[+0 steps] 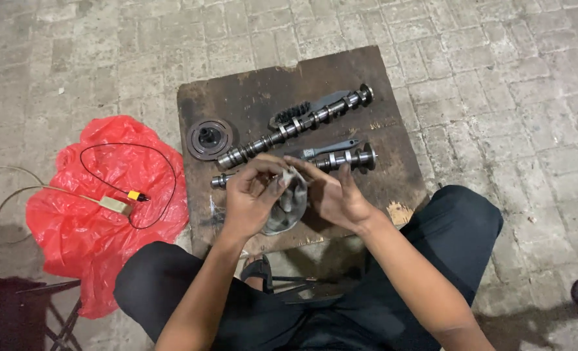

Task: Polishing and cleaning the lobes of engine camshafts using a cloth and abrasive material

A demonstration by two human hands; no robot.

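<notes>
At frame centre, the left hand [253, 195] and right hand [331, 195] each kept a closed grip on a grey rag [289, 205], above the board [250, 97] near two camshafts [295, 123], apparently for wiping.

Dark brown, stained counter [250, 97] on grey paved floor [497, 65]; red plastic sheet [81, 240] at nine o'clock. Grey rag [290, 205]; silvery-grey camshafts [295, 125]; black cable [165, 162].

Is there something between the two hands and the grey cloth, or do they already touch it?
Nothing visible stands between them. The left hand and the right hand both grip the grey cloth directly, above the dark board.
</notes>
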